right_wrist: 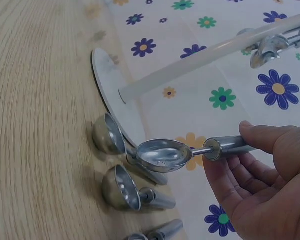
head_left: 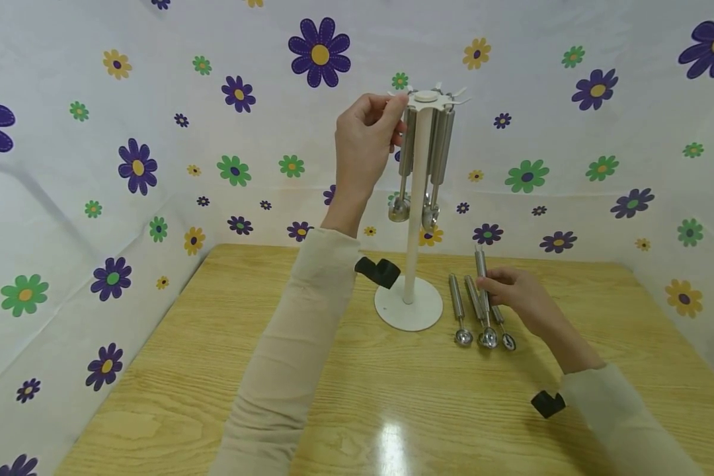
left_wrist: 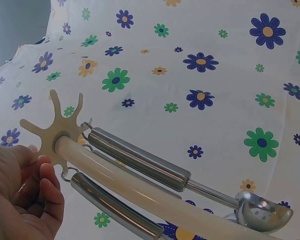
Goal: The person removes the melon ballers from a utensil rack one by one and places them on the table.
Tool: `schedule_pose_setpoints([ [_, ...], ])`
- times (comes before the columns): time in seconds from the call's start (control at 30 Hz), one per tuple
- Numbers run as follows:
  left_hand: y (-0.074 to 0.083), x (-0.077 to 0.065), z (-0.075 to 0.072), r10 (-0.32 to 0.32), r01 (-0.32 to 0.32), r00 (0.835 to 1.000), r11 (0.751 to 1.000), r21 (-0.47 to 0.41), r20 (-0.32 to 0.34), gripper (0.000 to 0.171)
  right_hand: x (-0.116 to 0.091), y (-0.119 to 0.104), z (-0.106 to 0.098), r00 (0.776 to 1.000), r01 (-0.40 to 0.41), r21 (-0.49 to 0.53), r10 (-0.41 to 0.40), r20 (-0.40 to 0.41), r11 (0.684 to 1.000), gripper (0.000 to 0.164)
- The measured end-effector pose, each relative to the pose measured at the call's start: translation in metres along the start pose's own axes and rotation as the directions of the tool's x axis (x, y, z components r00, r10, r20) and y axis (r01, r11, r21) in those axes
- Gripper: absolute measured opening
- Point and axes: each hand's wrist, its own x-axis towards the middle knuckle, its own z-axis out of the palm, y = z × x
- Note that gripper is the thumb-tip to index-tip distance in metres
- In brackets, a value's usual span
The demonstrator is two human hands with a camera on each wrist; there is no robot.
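Note:
My left hand pinches the hooked top of a cream utensil stand between thumb and fingers. Several steel scoops hang by their rings around the pole; one shows a rounded bowl in the left wrist view. Low at the right, my right hand grips another scoop by its steel handle, its oval bowl facing up in the right wrist view. Below it lie other scoops on the table, among them one with a deep round bowl and one nearest the stand.
The stand's round white base rests on the wood-grain table. A white cloth with printed flowers hangs behind and along both sides. Black mounts sit at both wrists.

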Motion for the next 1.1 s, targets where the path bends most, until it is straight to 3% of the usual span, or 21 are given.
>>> schedule_pose_setpoints([
  [0.73, 0.001, -0.002, 0.001, 0.002, -0.002, 1.000, 1.000, 0.007, 0.001, 0.018, -0.014, 0.037, -0.043, 0.995, -0.093, -0.078, 0.091, -0.027, 0.993, 0.064],
  [1.1, 0.001, -0.002, 0.000, -0.005, 0.005, 1.000, 1.000, -0.004, -0.003, 0.017, -0.012, 0.049, -0.053, 0.994, -0.108, -0.045, 0.107, -0.019, 0.993, 0.061],
])
